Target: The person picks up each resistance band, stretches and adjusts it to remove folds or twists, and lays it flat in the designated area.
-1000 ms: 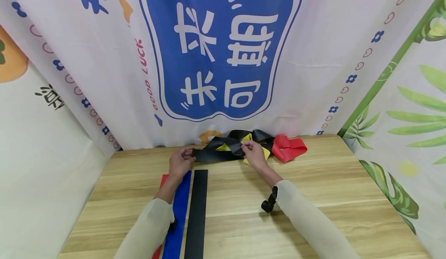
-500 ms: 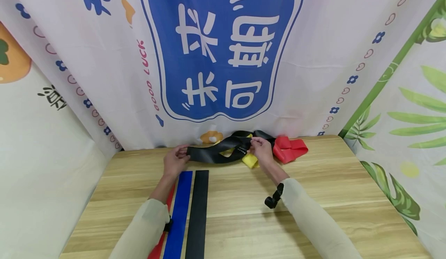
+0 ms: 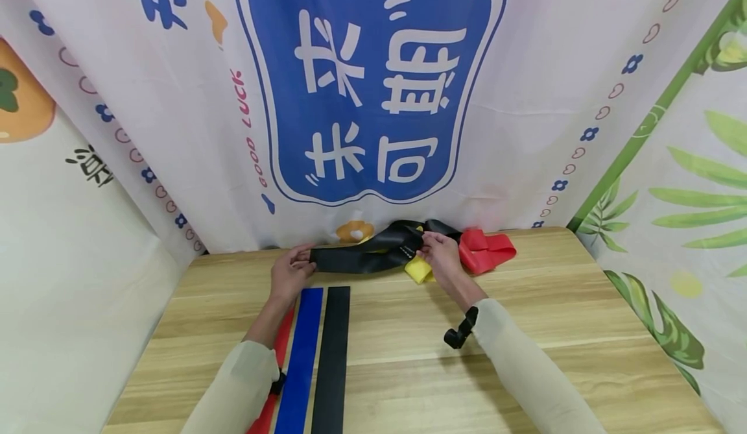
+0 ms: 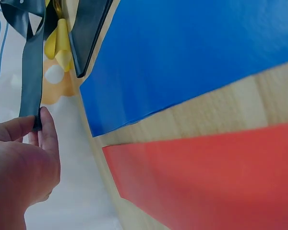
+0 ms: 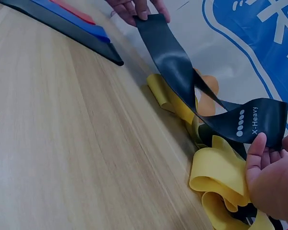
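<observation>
Your left hand (image 3: pixel 289 274) and right hand (image 3: pixel 442 257) each pinched an end of the black band (image 3: pixel 353 261), well apart. It ran between them, below centre in the head view.

Strips (image 3: pixel 300 359) side by side on table (image 3: pixel 420 362), left of centre (bands (image 3: pixel 388 238) behind)

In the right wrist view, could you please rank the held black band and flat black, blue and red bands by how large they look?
1. Held black band
2. Flat black band
3. Flat blue band
4. Flat red band
The last three, farther off, run out of frame.
</observation>
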### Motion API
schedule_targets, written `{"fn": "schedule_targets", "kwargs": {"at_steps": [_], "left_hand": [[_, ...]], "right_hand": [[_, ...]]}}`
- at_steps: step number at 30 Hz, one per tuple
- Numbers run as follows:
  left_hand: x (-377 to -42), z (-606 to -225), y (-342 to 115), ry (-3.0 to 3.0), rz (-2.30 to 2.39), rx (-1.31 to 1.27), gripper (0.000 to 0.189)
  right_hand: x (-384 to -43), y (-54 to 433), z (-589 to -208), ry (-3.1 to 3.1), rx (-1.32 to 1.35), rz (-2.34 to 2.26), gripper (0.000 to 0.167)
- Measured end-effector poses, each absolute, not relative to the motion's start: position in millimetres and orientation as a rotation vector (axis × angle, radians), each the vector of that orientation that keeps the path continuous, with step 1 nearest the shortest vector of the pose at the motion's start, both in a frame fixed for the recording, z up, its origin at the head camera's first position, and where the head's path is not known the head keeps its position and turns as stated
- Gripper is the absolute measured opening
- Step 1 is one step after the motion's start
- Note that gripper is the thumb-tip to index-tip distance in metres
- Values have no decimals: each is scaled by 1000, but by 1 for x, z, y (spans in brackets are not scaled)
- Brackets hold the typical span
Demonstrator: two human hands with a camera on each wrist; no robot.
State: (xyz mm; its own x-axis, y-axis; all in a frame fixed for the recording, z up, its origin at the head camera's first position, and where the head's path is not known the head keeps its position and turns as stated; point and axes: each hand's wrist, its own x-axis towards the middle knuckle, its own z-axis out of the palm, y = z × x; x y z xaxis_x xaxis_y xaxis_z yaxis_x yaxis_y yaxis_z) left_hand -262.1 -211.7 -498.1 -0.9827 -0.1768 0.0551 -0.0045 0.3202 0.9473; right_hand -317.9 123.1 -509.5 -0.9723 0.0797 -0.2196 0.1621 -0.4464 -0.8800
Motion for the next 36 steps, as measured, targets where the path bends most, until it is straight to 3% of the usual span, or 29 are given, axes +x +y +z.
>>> {"fn": "schedule_targets", "kwargs": {"at_steps": [21, 36], "left_hand": [[-258, -503, -219, -2444, -1838, 127, 47], [-248, -504, -221, -2410, -1915, 75, 43]], "right_hand": [[-313, 139, -510, 1634, 194, -2544, 37], [-313, 149, -512, 1818, 240, -2469, 28]]}}
